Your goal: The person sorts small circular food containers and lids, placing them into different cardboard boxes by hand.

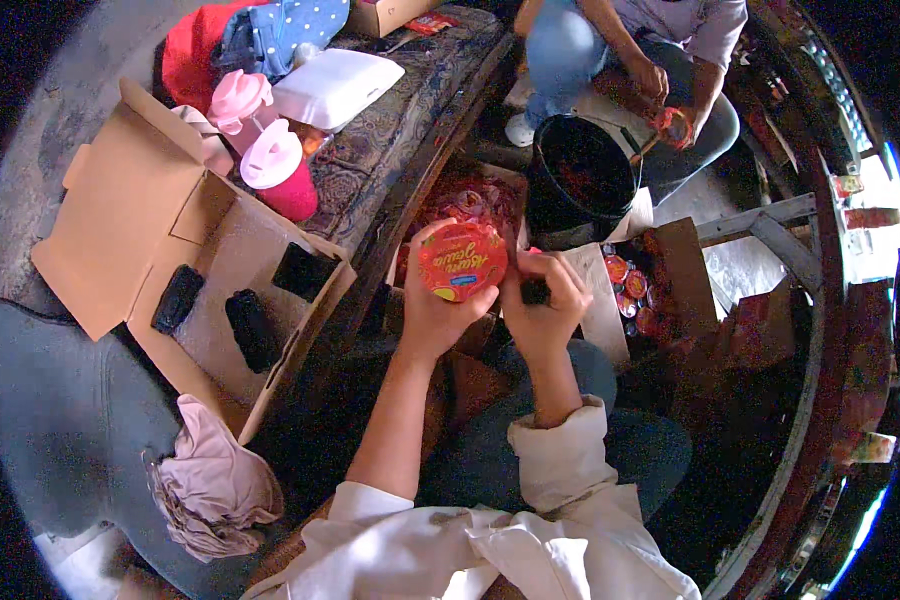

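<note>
My left hand holds up a round, red-topped cup with a printed lid, the lid facing me. Its fingers wrap the left side and the thumb presses along the lower rim. Close beside the cup's right edge is my right hand, fingers curled in a pinch. A small reddish bit shows at its fingertips; whether it is the cup's edge or something separate I cannot make out. Under my hands, an open box contains several red pieces like this cup. The cup's underside is hidden.
A co-worker's hands hold a small red item by a black bucket. Right of my hands, a carton holds round red-topped containers. At left lie an open cardboard box, pink tumblers, a white foam box and a crumpled cloth.
</note>
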Demonstrator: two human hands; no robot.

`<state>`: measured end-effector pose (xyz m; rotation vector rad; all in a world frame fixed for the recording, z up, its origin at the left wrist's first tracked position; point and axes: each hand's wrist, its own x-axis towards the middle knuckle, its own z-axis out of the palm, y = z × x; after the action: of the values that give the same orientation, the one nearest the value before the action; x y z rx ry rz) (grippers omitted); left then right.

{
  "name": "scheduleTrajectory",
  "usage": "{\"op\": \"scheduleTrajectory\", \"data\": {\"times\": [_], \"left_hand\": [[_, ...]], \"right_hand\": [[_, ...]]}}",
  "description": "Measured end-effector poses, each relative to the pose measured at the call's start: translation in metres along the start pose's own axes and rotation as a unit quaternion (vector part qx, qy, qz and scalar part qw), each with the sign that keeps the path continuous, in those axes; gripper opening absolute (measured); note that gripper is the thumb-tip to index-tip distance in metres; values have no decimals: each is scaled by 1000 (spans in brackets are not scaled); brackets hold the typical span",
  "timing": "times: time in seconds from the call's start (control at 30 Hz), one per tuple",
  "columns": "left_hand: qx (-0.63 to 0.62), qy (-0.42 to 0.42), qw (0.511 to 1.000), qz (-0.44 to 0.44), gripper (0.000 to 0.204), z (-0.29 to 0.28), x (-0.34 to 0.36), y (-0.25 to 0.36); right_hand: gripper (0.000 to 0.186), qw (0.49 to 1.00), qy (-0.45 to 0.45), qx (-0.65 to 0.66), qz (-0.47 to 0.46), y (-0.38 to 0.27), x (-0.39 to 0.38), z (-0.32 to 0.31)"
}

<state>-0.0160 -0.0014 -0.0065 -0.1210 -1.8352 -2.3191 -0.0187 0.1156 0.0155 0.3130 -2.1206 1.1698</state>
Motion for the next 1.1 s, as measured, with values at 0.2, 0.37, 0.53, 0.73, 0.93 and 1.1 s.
{"op": "scheduleTrajectory", "data": {"times": [0.2, 0.37, 0.53, 0.73, 0.93, 1.1], "left_hand": [[13, -5, 1000, 12, 71, 0, 0, -1], [-35, 8, 999, -30, 70, -1, 0, 0], [-59, 16, 998, -20, 68, -1, 1, -2], [-47, 12, 999, -17, 68, -3, 1, -1], [-13, 20, 1000, 4, 69, -1, 0, -1], [-16, 20, 1000, -11, 69, 1, 1, 1]], "right_hand": [[17, 998, 31, -10, 47, 2, -1, 0], [10, 993, 75, -47, 80, 9, 1, -4], [11, 981, 152, -18, 117, 28, -1, -6], [16, 998, 23, -14, 54, 5, 0, -3], [20, 1000, -10, -14, 22, -2, -2, 1], [20, 999, -7, -20, 37, -3, 0, 3]]}}
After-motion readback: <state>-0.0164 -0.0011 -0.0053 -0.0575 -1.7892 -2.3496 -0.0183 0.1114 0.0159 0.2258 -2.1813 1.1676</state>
